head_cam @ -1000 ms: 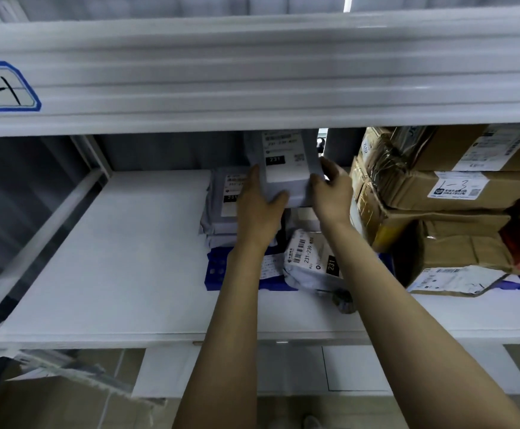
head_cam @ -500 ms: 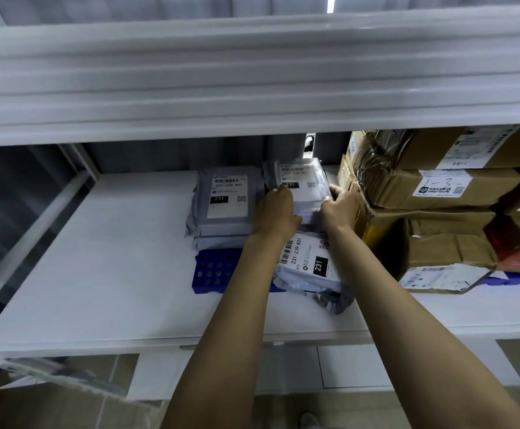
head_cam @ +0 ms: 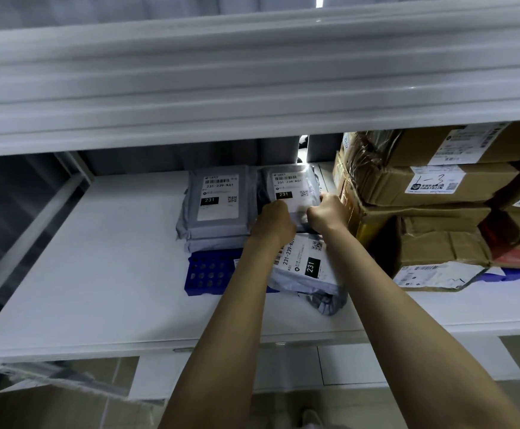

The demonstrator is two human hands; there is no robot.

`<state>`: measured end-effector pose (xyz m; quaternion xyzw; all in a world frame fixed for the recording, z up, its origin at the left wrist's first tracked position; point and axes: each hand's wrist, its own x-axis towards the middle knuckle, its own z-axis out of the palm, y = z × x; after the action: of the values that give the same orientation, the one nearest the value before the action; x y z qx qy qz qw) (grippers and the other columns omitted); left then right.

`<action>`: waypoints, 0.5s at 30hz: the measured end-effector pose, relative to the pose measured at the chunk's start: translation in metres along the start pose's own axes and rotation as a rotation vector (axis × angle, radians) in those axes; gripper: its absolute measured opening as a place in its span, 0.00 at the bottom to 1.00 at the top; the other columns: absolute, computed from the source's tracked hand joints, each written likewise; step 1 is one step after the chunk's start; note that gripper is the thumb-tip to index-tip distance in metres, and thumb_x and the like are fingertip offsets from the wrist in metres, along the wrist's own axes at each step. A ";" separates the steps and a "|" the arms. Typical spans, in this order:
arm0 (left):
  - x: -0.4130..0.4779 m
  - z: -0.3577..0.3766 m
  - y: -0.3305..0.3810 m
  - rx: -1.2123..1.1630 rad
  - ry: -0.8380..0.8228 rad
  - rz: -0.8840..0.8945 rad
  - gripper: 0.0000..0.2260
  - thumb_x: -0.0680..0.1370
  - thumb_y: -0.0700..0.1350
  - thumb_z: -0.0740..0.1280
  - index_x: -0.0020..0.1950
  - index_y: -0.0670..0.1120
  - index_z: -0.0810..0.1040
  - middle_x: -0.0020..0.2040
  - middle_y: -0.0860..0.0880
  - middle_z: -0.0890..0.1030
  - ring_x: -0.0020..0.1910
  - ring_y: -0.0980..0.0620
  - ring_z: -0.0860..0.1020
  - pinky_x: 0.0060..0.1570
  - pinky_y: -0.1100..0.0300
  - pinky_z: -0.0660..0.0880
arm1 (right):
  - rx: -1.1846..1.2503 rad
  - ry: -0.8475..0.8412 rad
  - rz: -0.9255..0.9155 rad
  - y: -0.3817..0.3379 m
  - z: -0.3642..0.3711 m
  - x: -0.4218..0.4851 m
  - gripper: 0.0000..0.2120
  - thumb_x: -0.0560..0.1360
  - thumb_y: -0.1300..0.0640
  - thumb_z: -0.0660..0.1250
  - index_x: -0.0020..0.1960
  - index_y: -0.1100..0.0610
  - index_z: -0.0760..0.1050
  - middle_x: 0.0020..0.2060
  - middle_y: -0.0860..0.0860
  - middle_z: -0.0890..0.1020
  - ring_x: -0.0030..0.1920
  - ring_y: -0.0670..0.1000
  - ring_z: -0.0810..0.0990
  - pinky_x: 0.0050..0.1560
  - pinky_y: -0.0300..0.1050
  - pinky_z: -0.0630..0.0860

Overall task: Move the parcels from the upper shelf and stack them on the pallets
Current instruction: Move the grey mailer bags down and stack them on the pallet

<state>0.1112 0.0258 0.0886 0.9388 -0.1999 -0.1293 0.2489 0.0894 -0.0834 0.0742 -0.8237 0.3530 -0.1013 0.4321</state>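
A grey mailer parcel is gripped at its near edge by the left hand and right hand, over the back of a blue pallet. It is judged light, soft and slippery, and is best held at 2 sides.

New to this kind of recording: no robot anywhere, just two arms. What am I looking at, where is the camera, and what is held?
There is no machine: a person works bare-handed, and the one camera sits on their head, looking forward and down, so the arms reach in from below. The left hand and right hand both grip a grey mailer. Left of it sits a stack of grey parcels; in front lies a paler parcel. These two rest on a blue pallet on a white shelf. Cardboard boxes are piled at the right.
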 end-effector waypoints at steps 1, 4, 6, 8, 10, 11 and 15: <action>0.001 0.001 -0.001 -0.030 -0.014 -0.008 0.15 0.79 0.38 0.63 0.66 0.40 0.69 0.59 0.41 0.77 0.53 0.44 0.78 0.44 0.55 0.74 | 0.000 -0.002 0.003 0.000 0.000 0.000 0.14 0.72 0.61 0.68 0.56 0.63 0.77 0.49 0.60 0.82 0.48 0.59 0.81 0.49 0.51 0.79; 0.002 0.003 -0.002 -0.125 -0.053 -0.030 0.23 0.78 0.39 0.65 0.72 0.42 0.63 0.63 0.41 0.75 0.56 0.43 0.77 0.51 0.51 0.77 | -0.004 -0.012 0.005 0.000 0.000 0.002 0.14 0.72 0.61 0.66 0.57 0.63 0.75 0.51 0.61 0.81 0.50 0.60 0.80 0.50 0.50 0.78; 0.002 0.003 -0.002 -0.157 -0.057 -0.031 0.26 0.77 0.39 0.66 0.73 0.43 0.60 0.64 0.41 0.75 0.58 0.43 0.77 0.55 0.49 0.77 | 0.005 -0.015 0.009 0.000 -0.001 0.003 0.15 0.72 0.61 0.65 0.58 0.63 0.75 0.52 0.61 0.80 0.51 0.61 0.79 0.48 0.48 0.76; 0.003 0.004 -0.002 -0.167 -0.055 -0.034 0.28 0.77 0.39 0.66 0.74 0.44 0.59 0.65 0.41 0.74 0.58 0.42 0.77 0.56 0.48 0.77 | 0.019 -0.009 0.015 0.000 -0.001 0.004 0.16 0.72 0.61 0.65 0.59 0.63 0.75 0.53 0.61 0.80 0.52 0.61 0.79 0.48 0.47 0.75; 0.003 0.003 -0.001 -0.183 -0.061 -0.042 0.31 0.76 0.39 0.66 0.76 0.45 0.56 0.67 0.41 0.73 0.60 0.42 0.76 0.57 0.48 0.76 | 0.027 -0.001 0.014 0.000 -0.001 0.006 0.16 0.73 0.62 0.65 0.60 0.62 0.75 0.54 0.61 0.80 0.52 0.61 0.79 0.47 0.46 0.74; 0.003 0.003 -0.001 -0.192 -0.065 -0.052 0.33 0.76 0.39 0.66 0.77 0.46 0.54 0.68 0.41 0.72 0.61 0.42 0.75 0.58 0.47 0.75 | 0.030 0.000 0.010 -0.001 -0.001 0.006 0.16 0.73 0.62 0.65 0.60 0.63 0.75 0.54 0.61 0.80 0.52 0.61 0.79 0.47 0.46 0.74; 0.003 0.005 0.002 -0.149 -0.064 -0.066 0.33 0.77 0.42 0.67 0.77 0.44 0.53 0.70 0.39 0.67 0.66 0.39 0.71 0.59 0.50 0.71 | -0.063 -0.010 -0.021 -0.002 0.000 0.006 0.15 0.72 0.62 0.65 0.59 0.64 0.74 0.53 0.61 0.80 0.52 0.60 0.79 0.44 0.45 0.72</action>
<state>0.1122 0.0210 0.0851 0.9191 -0.1667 -0.1818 0.3071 0.0950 -0.0868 0.0753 -0.8410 0.3453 -0.0906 0.4065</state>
